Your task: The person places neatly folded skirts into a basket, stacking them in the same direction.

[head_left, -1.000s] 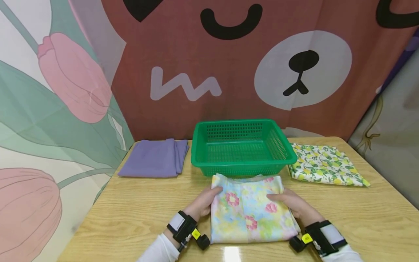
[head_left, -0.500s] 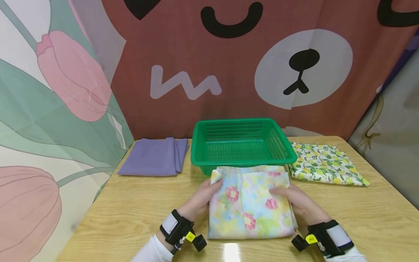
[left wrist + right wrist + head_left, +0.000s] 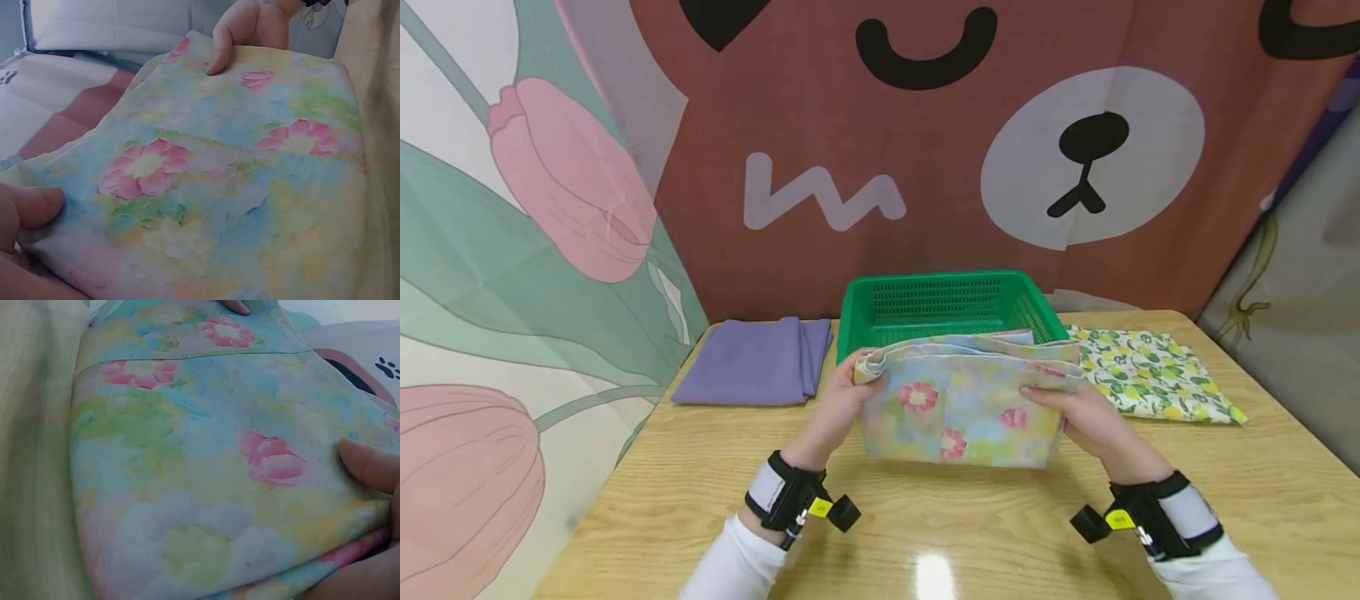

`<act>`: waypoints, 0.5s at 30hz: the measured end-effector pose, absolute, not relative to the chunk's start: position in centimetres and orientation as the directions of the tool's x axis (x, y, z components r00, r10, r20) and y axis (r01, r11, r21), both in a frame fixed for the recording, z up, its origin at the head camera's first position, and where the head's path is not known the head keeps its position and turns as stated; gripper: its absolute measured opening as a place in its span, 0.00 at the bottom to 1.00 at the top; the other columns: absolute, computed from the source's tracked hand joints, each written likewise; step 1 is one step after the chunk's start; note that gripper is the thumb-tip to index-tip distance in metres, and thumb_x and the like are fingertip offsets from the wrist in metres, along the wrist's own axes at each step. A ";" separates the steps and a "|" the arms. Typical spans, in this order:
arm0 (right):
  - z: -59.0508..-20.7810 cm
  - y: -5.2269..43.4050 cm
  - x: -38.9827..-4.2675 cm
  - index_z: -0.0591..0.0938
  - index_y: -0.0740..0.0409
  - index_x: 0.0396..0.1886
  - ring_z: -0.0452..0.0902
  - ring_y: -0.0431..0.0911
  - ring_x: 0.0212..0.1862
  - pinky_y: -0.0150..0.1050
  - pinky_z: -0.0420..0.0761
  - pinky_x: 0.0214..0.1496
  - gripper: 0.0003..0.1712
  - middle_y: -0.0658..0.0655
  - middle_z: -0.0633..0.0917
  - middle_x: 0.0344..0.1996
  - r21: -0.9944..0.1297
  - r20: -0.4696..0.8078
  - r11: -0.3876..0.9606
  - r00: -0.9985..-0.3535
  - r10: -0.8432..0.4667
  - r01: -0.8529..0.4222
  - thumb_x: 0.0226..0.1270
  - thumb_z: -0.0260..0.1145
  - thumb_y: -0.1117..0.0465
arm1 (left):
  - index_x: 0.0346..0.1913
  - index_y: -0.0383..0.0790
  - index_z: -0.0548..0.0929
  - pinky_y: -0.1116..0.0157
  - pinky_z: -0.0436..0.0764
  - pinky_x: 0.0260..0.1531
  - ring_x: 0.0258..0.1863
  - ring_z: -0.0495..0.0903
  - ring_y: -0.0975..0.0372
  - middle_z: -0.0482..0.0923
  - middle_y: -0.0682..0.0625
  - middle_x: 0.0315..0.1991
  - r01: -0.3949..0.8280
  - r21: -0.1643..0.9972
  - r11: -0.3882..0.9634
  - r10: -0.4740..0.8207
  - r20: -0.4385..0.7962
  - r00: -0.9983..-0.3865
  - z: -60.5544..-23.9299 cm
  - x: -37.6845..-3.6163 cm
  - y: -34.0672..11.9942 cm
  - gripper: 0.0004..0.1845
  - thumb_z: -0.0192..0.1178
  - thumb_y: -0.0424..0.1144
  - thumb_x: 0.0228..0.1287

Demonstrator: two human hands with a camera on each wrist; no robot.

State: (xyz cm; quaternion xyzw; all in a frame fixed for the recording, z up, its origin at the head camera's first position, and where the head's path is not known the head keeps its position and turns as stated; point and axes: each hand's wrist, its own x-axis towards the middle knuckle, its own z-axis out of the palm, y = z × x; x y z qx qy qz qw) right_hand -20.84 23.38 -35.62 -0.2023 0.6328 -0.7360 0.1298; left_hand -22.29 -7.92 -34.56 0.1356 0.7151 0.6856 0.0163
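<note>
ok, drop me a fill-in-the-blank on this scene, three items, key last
The left hand and right hand grip the folded pastel cloth printed with pink ____.
In the head view, the folded purple cloth lies to the ____ of the green plastic basket.
Besides the held one, ____ cloths lie on the light wooden table.
Key: flowers; left; two.

There is room to pass along the near part of the pale wooden worktop (image 3: 985,525). The folded, flowery pastel cloth (image 3: 970,408) blocks the near side of the green plastic basket (image 3: 936,293).
</note>
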 end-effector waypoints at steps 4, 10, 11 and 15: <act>-34.0 23.0 -21.7 0.76 0.42 0.53 0.83 0.39 0.44 0.36 0.82 0.43 0.18 0.42 0.84 0.45 -0.980 0.187 -0.144 -0.889 -0.417 -0.139 0.71 0.54 0.68 | 0.54 0.32 0.75 0.60 0.69 0.53 0.51 0.70 0.59 0.74 0.44 0.51 0.213 0.977 0.034 0.161 0.205 -0.965 -33.1 -22.7 -7.9 0.16 0.55 0.26 0.63; -31.9 22.7 -23.5 0.76 0.44 0.53 0.82 0.38 0.44 0.35 0.82 0.43 0.17 0.43 0.84 0.44 -0.972 0.228 -0.132 -0.906 -0.357 -0.192 0.70 0.55 0.68 | 0.53 0.32 0.77 0.58 0.68 0.57 0.55 0.71 0.58 0.75 0.43 0.54 0.254 0.967 0.017 0.086 0.251 -0.964 -31.0 -24.2 -7.2 0.15 0.57 0.26 0.63; -31.6 22.6 -23.9 0.76 0.44 0.52 0.82 0.37 0.44 0.35 0.82 0.43 0.17 0.43 0.84 0.43 -0.969 0.241 -0.134 -0.910 -0.338 -0.207 0.70 0.55 0.68 | 0.53 0.32 0.77 0.58 0.68 0.57 0.55 0.71 0.58 0.75 0.43 0.53 0.264 0.964 0.012 0.082 0.262 -0.961 -30.6 -24.4 -7.1 0.15 0.57 0.26 0.63; -30.2 22.2 -25.2 0.77 0.47 0.50 0.82 0.37 0.43 0.33 0.82 0.42 0.16 0.45 0.84 0.42 -0.955 0.278 -0.187 -0.917 -0.286 -0.231 0.69 0.56 0.69 | 0.51 0.32 0.78 0.61 0.68 0.57 0.54 0.71 0.61 0.76 0.45 0.51 0.326 0.945 0.006 0.070 0.325 -0.943 -29.2 -25.3 -6.9 0.14 0.57 0.26 0.63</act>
